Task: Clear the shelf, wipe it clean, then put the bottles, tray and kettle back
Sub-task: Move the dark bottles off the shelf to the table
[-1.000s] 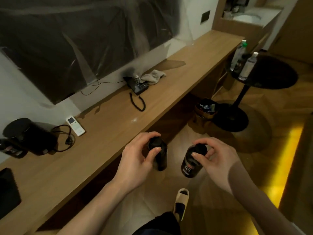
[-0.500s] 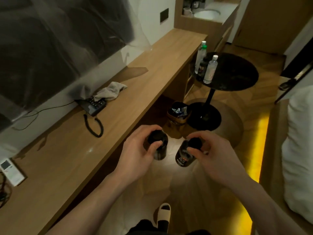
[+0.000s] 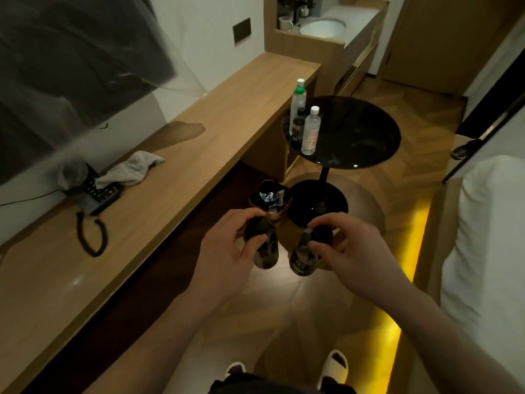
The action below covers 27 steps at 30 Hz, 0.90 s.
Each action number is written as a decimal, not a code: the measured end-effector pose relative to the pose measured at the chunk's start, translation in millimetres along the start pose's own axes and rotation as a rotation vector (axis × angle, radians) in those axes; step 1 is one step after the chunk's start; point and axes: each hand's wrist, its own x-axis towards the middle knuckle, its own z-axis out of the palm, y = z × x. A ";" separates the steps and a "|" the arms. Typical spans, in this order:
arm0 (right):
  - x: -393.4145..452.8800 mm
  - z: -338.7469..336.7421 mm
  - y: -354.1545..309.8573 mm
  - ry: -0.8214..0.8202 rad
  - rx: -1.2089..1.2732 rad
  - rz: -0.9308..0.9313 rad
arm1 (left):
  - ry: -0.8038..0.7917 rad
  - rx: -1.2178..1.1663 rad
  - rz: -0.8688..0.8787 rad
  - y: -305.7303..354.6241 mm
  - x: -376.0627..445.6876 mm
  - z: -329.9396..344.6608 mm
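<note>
I hold one dark bottle in each hand, out over the floor beside the long wooden shelf (image 3: pixel 181 177). My left hand (image 3: pixel 224 251) curls round the top of the left dark bottle (image 3: pixel 262 248), thumb on the near side and fingers over the cap. My right hand (image 3: pixel 349 251) pinches the right dark bottle (image 3: pixel 304 260) at its black cap, and its label faces me below my thumb. The two bottles hang close together but apart, both roughly upright, the right one tilted a little.

Ahead of me stands a round black side table (image 3: pixel 366 132). On its left part stand three bottles grouped together: a tall clear bottle with a green cap (image 3: pixel 298 106), a small dark bottle (image 3: pixel 298 125) and a clear bottle with a white cap (image 3: pixel 311 132).

On the shelf lie a crumpled grey cloth (image 3: pixel 127 172) and a black telephone (image 3: pixel 96 191) with its coiled cord (image 3: pixel 91 237), the cloth touching the telephone. A waste bin (image 3: pixel 270 199) with wrappers in it sits on the floor just beyond my hands, beside the table's base. I see no kettle or tray from here
</note>
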 end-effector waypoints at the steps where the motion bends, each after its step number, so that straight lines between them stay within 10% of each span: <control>1: 5.7 -12.9 12.9 -0.013 -0.013 -0.018 | 0.021 0.011 0.000 6.6 4.7 13.2; 27: 243.3 -198.6 203.3 -0.142 -0.074 -0.133 | 0.093 0.070 -0.140 58.9 253.2 198.7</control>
